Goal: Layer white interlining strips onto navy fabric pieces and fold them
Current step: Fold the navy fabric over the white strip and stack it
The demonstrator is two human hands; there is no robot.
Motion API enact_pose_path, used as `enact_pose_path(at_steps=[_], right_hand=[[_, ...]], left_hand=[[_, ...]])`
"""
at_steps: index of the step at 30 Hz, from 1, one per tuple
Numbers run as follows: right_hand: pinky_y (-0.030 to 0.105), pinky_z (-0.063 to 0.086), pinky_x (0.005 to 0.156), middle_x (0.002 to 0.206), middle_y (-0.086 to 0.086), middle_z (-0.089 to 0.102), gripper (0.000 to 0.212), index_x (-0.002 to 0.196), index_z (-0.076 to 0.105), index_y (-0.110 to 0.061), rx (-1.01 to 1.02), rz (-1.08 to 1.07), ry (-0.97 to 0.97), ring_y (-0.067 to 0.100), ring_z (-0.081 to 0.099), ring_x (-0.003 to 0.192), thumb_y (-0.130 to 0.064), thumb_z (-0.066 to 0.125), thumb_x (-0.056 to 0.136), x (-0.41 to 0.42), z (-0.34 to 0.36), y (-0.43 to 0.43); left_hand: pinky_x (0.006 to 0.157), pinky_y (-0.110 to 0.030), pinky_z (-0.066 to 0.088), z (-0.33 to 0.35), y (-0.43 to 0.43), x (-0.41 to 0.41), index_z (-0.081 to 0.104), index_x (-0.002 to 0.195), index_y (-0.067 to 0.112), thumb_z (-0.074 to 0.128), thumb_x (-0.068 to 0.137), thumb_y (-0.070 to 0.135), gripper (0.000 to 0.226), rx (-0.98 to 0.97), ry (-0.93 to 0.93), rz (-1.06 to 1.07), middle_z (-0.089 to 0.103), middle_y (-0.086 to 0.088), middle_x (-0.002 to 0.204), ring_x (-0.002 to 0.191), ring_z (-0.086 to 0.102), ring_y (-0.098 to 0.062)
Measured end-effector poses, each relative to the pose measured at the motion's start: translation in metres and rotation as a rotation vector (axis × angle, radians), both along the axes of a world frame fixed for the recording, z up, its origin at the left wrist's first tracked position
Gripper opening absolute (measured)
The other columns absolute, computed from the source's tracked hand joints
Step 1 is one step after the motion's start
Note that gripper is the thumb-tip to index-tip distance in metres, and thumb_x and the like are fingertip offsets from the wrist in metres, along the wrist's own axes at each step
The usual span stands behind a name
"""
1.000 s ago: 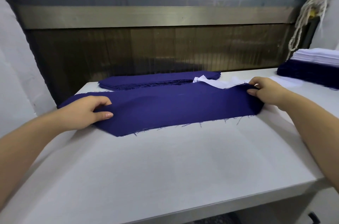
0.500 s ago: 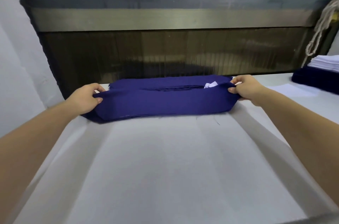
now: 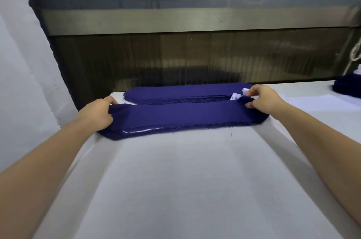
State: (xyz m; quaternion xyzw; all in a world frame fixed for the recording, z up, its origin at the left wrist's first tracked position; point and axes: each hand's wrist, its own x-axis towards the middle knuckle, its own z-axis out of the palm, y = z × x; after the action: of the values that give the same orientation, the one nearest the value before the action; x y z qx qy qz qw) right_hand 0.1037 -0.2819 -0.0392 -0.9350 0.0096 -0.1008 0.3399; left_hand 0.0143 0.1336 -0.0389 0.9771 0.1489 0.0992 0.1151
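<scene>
Toward the far side of the white tabletop [image 3: 185,180], a long navy fabric piece [image 3: 185,117] is lying crosswise, folded over on itself, with both hands holding it by its ends. The left hand [image 3: 97,112] is gripping the left end, its fingers curling round the raised fold. The right hand [image 3: 263,100] is pinching the upper layer at the right end between thumb and forefinger, lifting that corner slightly off the layers below. A thin sliver of white interlining strip [image 3: 140,130] is peeping out between the navy layers along the near edge, toward the left. The near edge is showing frayed threads.

Just behind the held piece, a flat stack of navy pieces [image 3: 181,92] is lying parallel to it against the back of the tabletop. Small white ends [image 3: 237,96] are sticking out at the right end of that stack, right beside the right hand's fingers. Whether the held piece is overlapping the stack cannot be told.

Farther right, a pale sheet [image 3: 312,100] is lying flat on the tabletop, and a second navy pile [image 3: 347,90] is sitting at the frame's edge, partly cut off. A white cord [image 3: 353,58] is hanging above it. A dark ribbed panel [image 3: 195,62] topped by a metal band [image 3: 195,19] is standing behind the tabletop.
</scene>
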Motion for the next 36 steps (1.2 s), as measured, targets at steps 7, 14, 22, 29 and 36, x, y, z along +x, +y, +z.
enact_pose_path(at_steps=[7,14,22,29,36], right_hand=[[0.028,0.039,0.075,0.123,0.012,0.055,0.028,0.104,0.060,-0.010,-0.158,-0.054,-0.152,0.031,0.052,0.108,0.007,0.057,0.082,0.000,0.000,0.001],[0.038,0.037,0.089,0.121,0.009,0.057,0.027,0.115,0.065,-0.016,-0.543,0.018,-0.307,0.033,0.045,0.112,-0.014,0.058,0.089,0.012,-0.003,0.035],[0.036,0.035,0.092,0.127,0.008,0.058,0.031,0.125,0.059,-0.017,-0.849,0.260,-0.221,0.030,0.049,0.117,-0.025,0.050,0.096,0.043,0.004,0.081],[0.031,0.033,0.074,0.111,0.011,0.063,0.022,0.112,0.060,-0.010,-0.944,0.276,-0.277,0.030,0.058,0.100,-0.008,0.044,0.097,0.047,0.008,0.086],[0.032,0.040,0.072,0.108,0.014,0.062,0.014,0.103,0.061,-0.007,-0.659,0.248,-0.188,0.032,0.057,0.099,-0.010,0.057,0.091,0.050,0.017,0.088]], left_hand=[[0.103,-0.046,0.024,0.003,-0.015,0.007,0.044,0.131,0.040,0.056,0.084,0.008,0.058,0.198,0.002,0.023,0.036,-0.004,0.141,0.130,0.026,-0.032],[0.100,-0.044,0.024,-0.001,-0.053,0.034,0.054,0.123,0.037,0.050,0.089,0.008,0.045,0.156,-0.078,-0.028,0.048,-0.003,0.133,0.125,0.031,-0.030],[0.100,-0.042,0.032,0.002,-0.075,0.072,0.055,0.129,0.026,0.057,0.093,0.030,0.037,0.292,-0.152,-0.170,0.052,-0.004,0.132,0.125,0.038,-0.028],[0.093,-0.037,0.038,0.006,-0.070,0.083,0.058,0.126,0.025,0.049,0.097,0.027,0.031,0.463,-0.107,-0.365,0.056,-0.001,0.127,0.118,0.046,-0.024],[0.086,-0.038,0.046,0.008,-0.072,0.083,0.061,0.119,0.017,0.043,0.099,0.021,0.028,0.440,-0.131,-0.370,0.058,-0.004,0.121,0.112,0.053,-0.026]])
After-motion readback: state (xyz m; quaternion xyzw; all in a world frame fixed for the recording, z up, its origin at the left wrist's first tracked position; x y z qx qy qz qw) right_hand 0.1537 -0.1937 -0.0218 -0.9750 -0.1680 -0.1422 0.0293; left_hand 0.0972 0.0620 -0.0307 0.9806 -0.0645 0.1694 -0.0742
